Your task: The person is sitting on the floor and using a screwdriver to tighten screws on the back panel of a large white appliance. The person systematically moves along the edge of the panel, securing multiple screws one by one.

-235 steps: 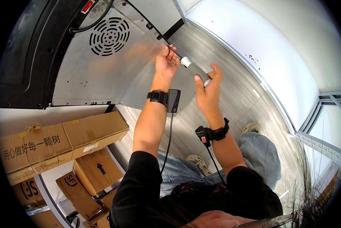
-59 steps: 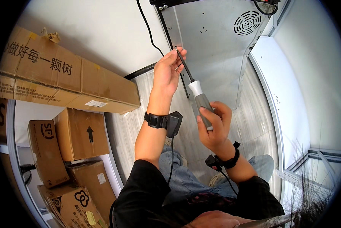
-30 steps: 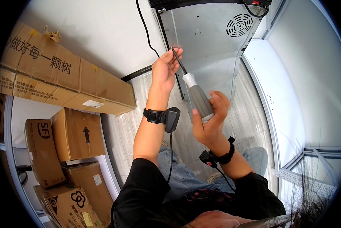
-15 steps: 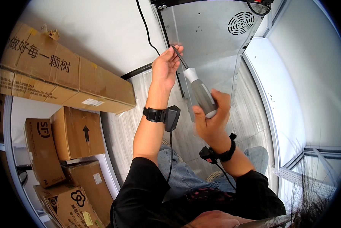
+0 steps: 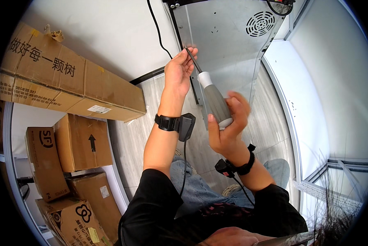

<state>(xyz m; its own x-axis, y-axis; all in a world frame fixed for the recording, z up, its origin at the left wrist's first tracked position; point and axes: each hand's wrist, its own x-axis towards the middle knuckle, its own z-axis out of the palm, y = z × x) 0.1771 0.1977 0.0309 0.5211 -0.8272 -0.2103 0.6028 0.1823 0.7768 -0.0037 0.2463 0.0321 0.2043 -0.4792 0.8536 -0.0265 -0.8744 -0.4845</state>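
A screwdriver (image 5: 215,98) with a thick grey handle, white collar and thin dark shaft slants up to the left. Its handle end rests in my right hand (image 5: 227,133), the thumb on one side and the motion-blurred fingers on the other. Closed around the tip of the shaft, my left hand (image 5: 178,74) pinches with thumb and fingers. That tip meets the left edge of a grey sheet-metal panel (image 5: 221,45). Whether a screw sits at the tip is too small to tell.
A round vent (image 5: 260,24) is cut in the panel's upper right. One black cable (image 5: 159,35) hangs by the white wall. To my left lies a long carton (image 5: 69,78), with several brown boxes (image 5: 84,143) below it. A white-framed glass panel (image 5: 331,94) stands on the right.
The fingers of my right hand have loosened and lifted along the handle, which has tilted slightly more upright. My left hand stays at the tip.
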